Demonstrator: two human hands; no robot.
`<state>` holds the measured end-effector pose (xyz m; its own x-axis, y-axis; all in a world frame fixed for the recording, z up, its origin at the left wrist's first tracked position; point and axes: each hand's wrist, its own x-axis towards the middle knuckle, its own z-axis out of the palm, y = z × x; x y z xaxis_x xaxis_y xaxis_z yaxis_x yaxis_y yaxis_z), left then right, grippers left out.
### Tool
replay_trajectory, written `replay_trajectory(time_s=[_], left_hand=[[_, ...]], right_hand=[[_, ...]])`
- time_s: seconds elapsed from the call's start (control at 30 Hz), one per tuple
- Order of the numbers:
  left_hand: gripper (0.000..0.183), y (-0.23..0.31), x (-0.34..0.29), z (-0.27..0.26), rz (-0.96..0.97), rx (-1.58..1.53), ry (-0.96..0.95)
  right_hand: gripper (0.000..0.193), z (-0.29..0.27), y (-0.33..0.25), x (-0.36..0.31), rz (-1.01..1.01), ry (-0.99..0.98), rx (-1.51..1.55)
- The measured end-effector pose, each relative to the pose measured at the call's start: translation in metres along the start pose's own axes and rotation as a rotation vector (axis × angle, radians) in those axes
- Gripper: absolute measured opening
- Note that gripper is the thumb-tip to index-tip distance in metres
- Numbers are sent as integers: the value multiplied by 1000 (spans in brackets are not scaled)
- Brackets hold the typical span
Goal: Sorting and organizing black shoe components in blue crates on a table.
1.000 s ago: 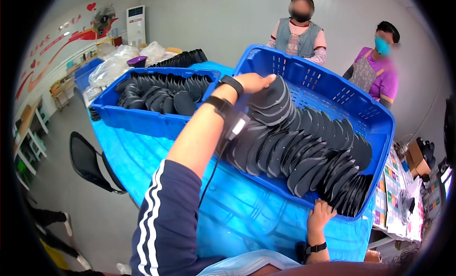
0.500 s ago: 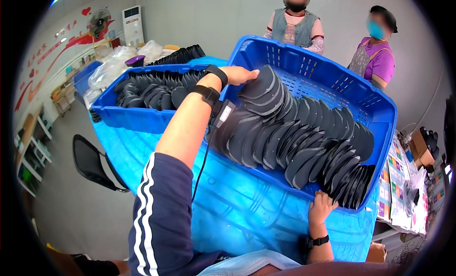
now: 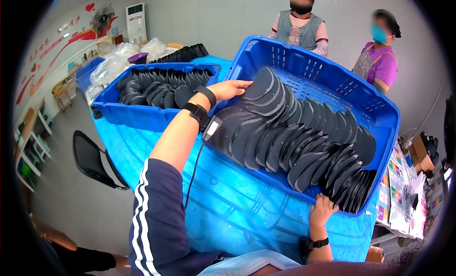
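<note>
A large blue plastic crate (image 3: 375, 102) with slotted walls stands at an angle on the table. Rows of dark, curved flat pieces (image 3: 266, 143) overlap inside it. My left hand (image 3: 230, 89) reaches across the crate's left rim, fingers stretched toward the endmost piece; whether the fingertips touch it I cannot tell. At the near side, my right hand (image 3: 324, 209) has its fingers curled over the crate's edge, close to a tight row of pieces. A small device with a cable hangs at my left wrist.
A second blue crate (image 3: 142, 115) full of similar pieces sits to the left on the blue-covered table (image 3: 247, 214). Two people stand beyond the large crate. A black chair (image 3: 97, 159) is at the left; a paper-covered table (image 3: 403, 195) is at the right.
My left hand has drawn back left and slightly nearer along the large crate's rim. My right hand keeps its place at the near edge. The view has shifted slightly.
</note>
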<state>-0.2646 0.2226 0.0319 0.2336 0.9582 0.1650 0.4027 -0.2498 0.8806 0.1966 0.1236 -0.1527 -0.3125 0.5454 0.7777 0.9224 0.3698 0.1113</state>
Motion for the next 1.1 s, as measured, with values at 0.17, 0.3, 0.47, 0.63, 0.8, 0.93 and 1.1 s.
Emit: replay_trajectory(time_s=[0.17, 0.3, 0.47, 0.63, 0.8, 0.93, 1.1], left_hand=[[52, -4, -6, -2, 53, 23, -35], [54, -10, -14, 1, 68, 100, -19], [54, 1, -21, 7, 105, 269, 34], [54, 4, -34, 7, 74, 380, 63], [40, -6, -55, -8, -18, 368, 71], [23, -1, -73, -5, -93, 584, -23], [14, 3, -72, 21, 443, 632, 268]], right_hand=[[18, -2, -2, -1, 1, -15, -9], [21, -4, -6, 0, -8, -29, 17], [23, -3, -1, -2, -9, -29, 7], [23, 0, 0, -2, 1, -41, -4], [17, -2, -4, 0, -21, 7, -14], [18, -5, -8, 1, -20, -5, -15], [18, -7, 2, -3, -15, 19, -34]])
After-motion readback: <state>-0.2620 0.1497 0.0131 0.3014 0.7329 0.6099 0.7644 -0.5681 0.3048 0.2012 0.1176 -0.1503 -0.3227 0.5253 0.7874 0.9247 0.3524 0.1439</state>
